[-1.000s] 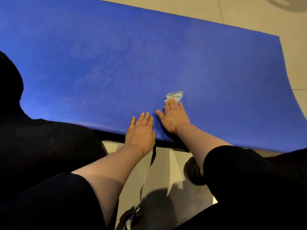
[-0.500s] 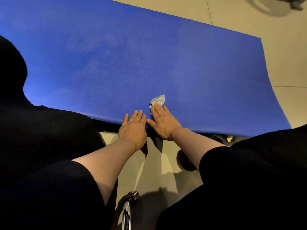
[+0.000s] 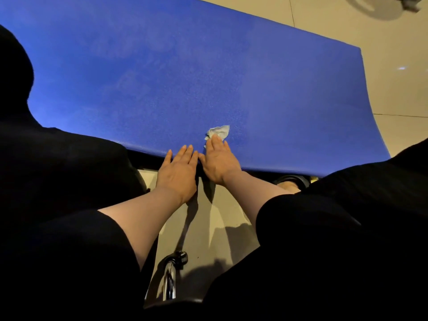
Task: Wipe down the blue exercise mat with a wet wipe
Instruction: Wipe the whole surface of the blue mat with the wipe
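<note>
The blue exercise mat (image 3: 208, 77) lies spread over the tiled floor and fills the upper half of the view. A small crumpled white wet wipe (image 3: 218, 131) sits near the mat's front edge. My right hand (image 3: 220, 161) lies flat on the mat with straight fingers, its fingertips pressing on the wipe; part of the wipe is hidden beneath them. My left hand (image 3: 179, 172) rests flat right beside it, fingers straight, fingertips on the mat's front edge and palm over the floor.
Beige floor tiles (image 3: 393, 66) surround the mat. My black-clad legs fill the lower left and right. A chrome metal piece (image 3: 170, 274) stands on the floor between my knees. A dark sandal (image 3: 289, 181) shows under the mat's front edge at right.
Both hands have drawn back toward the mat's front edge, the right one dragging the wipe with it. The left palm has slid off the mat onto the floor side.
</note>
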